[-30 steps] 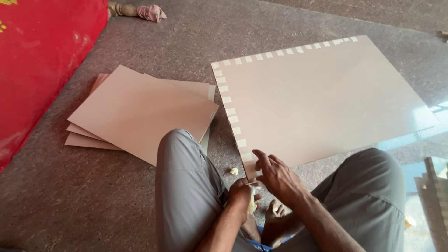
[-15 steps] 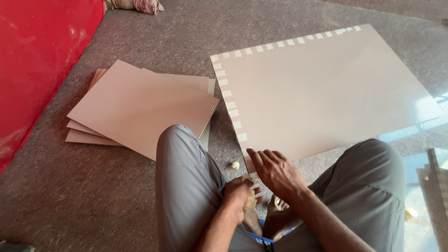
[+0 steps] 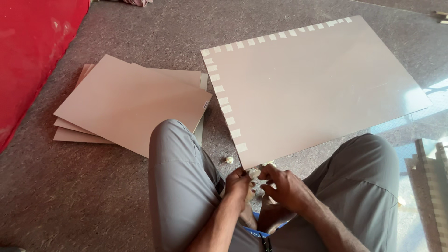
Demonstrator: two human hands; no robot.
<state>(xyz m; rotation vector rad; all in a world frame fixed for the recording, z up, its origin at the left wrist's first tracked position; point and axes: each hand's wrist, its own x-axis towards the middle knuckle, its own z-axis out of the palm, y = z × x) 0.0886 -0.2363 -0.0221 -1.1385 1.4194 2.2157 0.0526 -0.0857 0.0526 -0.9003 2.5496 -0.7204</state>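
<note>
I sit cross-legged on a mottled floor. A large glossy pale-pink panel [image 3: 317,88] lies flat in front of me, with short strips of pale tape [image 3: 224,100] along its left and far edges. Both hands meet at the panel's near corner, between my knees. My left hand [image 3: 239,183] and my right hand [image 3: 284,186] pinch a small crumpled piece of pale tape [image 3: 253,173] together. What exactly each finger holds is partly hidden.
A stack of similar pink boards [image 3: 130,109] lies to the left, beside my left knee [image 3: 170,140]. A red sheet [image 3: 32,51] covers the far left. A small tape scrap [image 3: 229,160] lies on the floor. Wooden slats [image 3: 431,172] sit at the right edge.
My hands have drawn closer together at the panel's near corner; the right hand's fingers, spread before, have closed onto the tape piece. The view has shifted slightly forward.
</note>
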